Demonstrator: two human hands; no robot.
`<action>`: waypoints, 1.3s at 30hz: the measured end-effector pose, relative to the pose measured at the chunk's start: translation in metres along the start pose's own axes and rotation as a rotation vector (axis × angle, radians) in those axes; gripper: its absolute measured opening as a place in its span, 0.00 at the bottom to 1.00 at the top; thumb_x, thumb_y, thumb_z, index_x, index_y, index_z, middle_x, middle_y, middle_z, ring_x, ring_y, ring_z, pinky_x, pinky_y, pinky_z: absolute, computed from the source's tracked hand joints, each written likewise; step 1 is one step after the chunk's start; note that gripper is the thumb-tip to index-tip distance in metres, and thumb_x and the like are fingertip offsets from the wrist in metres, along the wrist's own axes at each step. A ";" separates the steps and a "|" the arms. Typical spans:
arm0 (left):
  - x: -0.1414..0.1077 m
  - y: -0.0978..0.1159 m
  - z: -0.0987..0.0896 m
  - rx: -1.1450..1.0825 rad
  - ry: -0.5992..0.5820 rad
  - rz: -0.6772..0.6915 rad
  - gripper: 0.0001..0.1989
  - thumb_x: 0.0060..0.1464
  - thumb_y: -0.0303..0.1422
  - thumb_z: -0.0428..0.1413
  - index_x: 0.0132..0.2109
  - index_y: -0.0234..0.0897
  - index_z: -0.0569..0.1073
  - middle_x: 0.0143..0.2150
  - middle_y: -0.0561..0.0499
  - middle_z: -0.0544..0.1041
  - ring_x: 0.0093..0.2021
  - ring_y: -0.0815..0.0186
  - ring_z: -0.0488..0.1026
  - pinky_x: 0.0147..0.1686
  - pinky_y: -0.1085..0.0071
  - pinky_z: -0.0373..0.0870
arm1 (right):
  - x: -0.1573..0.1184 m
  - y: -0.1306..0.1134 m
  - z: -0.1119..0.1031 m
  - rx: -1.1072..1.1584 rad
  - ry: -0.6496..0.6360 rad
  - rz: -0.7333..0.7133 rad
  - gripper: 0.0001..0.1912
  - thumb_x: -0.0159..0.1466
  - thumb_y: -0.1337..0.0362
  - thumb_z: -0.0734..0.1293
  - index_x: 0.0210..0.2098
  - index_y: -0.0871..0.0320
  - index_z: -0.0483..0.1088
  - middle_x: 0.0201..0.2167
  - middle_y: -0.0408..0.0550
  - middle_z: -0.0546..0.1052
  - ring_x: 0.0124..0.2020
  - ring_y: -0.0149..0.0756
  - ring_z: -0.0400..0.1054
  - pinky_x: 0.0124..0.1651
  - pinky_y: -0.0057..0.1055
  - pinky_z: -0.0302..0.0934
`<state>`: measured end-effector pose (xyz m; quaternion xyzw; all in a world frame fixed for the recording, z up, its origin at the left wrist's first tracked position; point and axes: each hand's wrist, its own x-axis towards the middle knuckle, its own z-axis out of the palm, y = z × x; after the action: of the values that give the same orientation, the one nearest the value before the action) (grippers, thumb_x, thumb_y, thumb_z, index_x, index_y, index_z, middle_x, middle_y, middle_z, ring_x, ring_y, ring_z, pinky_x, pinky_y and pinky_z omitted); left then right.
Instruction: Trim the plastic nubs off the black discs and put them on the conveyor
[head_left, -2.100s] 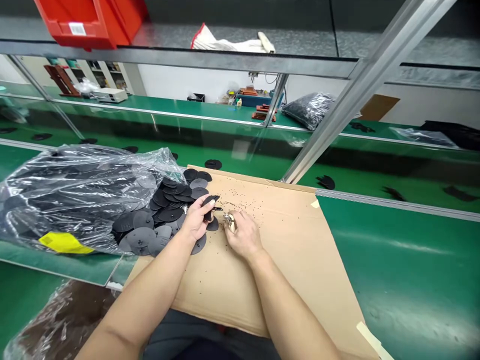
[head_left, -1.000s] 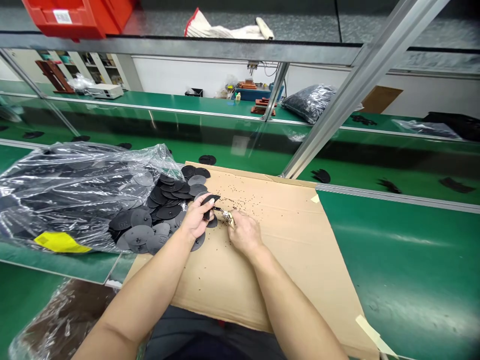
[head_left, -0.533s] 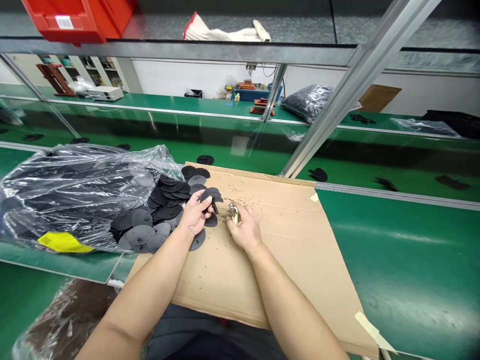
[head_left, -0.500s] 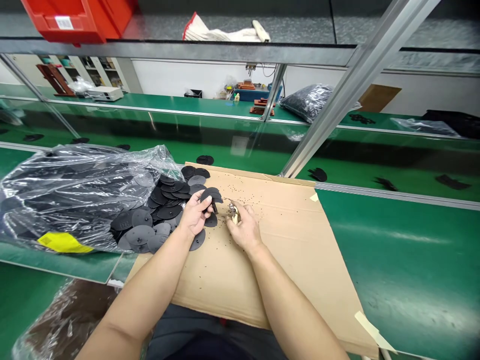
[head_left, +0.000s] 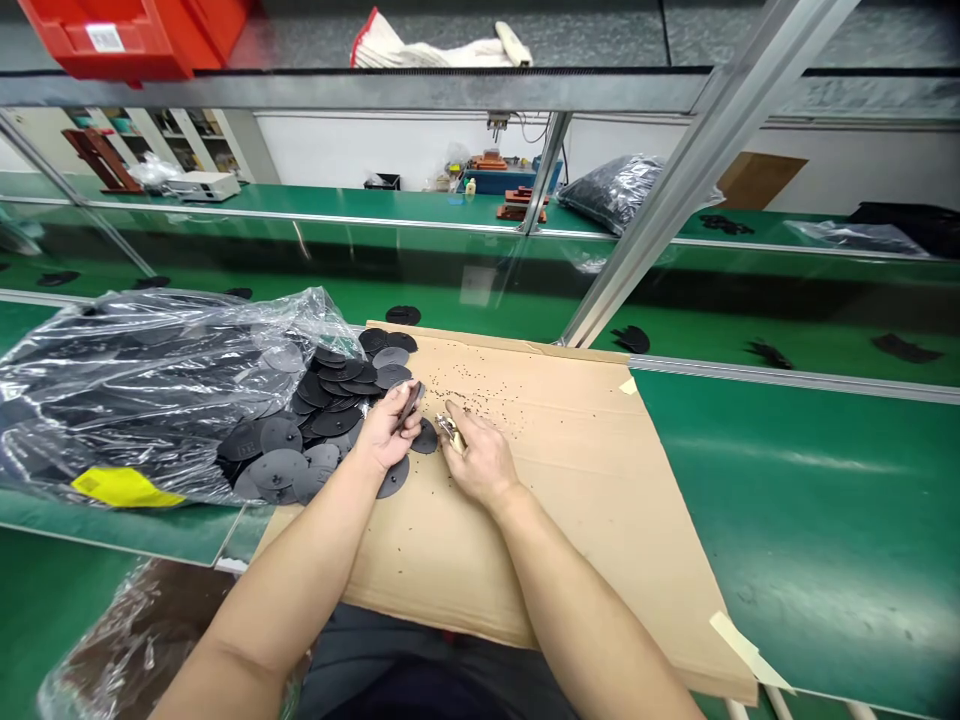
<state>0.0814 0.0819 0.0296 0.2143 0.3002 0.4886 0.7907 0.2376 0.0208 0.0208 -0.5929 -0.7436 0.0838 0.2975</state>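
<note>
My left hand (head_left: 390,428) is closed around a few black plastic discs (head_left: 409,404), which it holds nearly edge-on. Just to the right, my right hand (head_left: 478,455) grips a pair of nippers (head_left: 450,432) with a metal head and pale handles, pointing toward the discs; the two do not touch. A heap of loose black discs (head_left: 337,390) lies left of my left hand, at the mouth of a clear plastic bag (head_left: 150,390). One single disc (head_left: 425,437) rests on the cardboard between my hands. Small black specks (head_left: 487,390) are scattered on the cardboard beyond my right hand.
A cardboard sheet (head_left: 585,520) covers the green bench (head_left: 810,480). Slanting metal post (head_left: 705,170) rises behind it at right. A shelf above carries a red bin (head_left: 135,40) and white gloves (head_left: 435,45). Black parts (head_left: 634,339) sit on the green surface behind.
The discs in my left hand have turned from face-up to nearly edge-on. My right hand with the nippers has shifted slightly left. The camera view has moved a little.
</note>
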 end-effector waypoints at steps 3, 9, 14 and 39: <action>-0.002 -0.002 0.002 0.060 -0.039 -0.048 0.15 0.46 0.32 0.64 0.41 0.36 0.71 0.25 0.57 0.65 0.16 0.80 0.54 0.12 0.83 0.47 | -0.001 -0.003 0.000 -0.035 -0.038 -0.014 0.25 0.61 0.64 0.62 0.59 0.58 0.65 0.42 0.53 0.76 0.44 0.43 0.69 0.52 0.36 0.62; -0.004 -0.005 0.004 0.119 -0.023 -0.066 0.17 0.43 0.33 0.66 0.40 0.35 0.71 0.25 0.56 0.67 0.15 0.80 0.57 0.12 0.82 0.47 | -0.001 -0.006 -0.003 -0.062 -0.087 -0.006 0.26 0.59 0.64 0.63 0.57 0.56 0.66 0.40 0.51 0.77 0.42 0.42 0.70 0.49 0.33 0.63; -0.004 -0.004 0.004 0.146 -0.033 -0.062 0.17 0.43 0.33 0.66 0.40 0.34 0.71 0.23 0.57 0.66 0.14 0.79 0.57 0.12 0.83 0.47 | -0.001 -0.008 -0.006 -0.074 -0.143 0.006 0.26 0.60 0.64 0.62 0.58 0.54 0.65 0.40 0.50 0.77 0.42 0.40 0.70 0.48 0.31 0.62; 0.004 -0.007 0.003 0.111 0.115 0.152 0.19 0.40 0.37 0.67 0.39 0.34 0.72 0.24 0.57 0.69 0.15 0.79 0.59 0.12 0.81 0.52 | 0.000 -0.013 0.000 -0.089 -0.081 0.052 0.19 0.63 0.64 0.60 0.53 0.57 0.67 0.43 0.53 0.76 0.45 0.44 0.68 0.49 0.36 0.59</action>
<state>0.0897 0.0819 0.0263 0.2515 0.3545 0.5413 0.7197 0.2267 0.0174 0.0266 -0.6208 -0.7423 0.0823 0.2384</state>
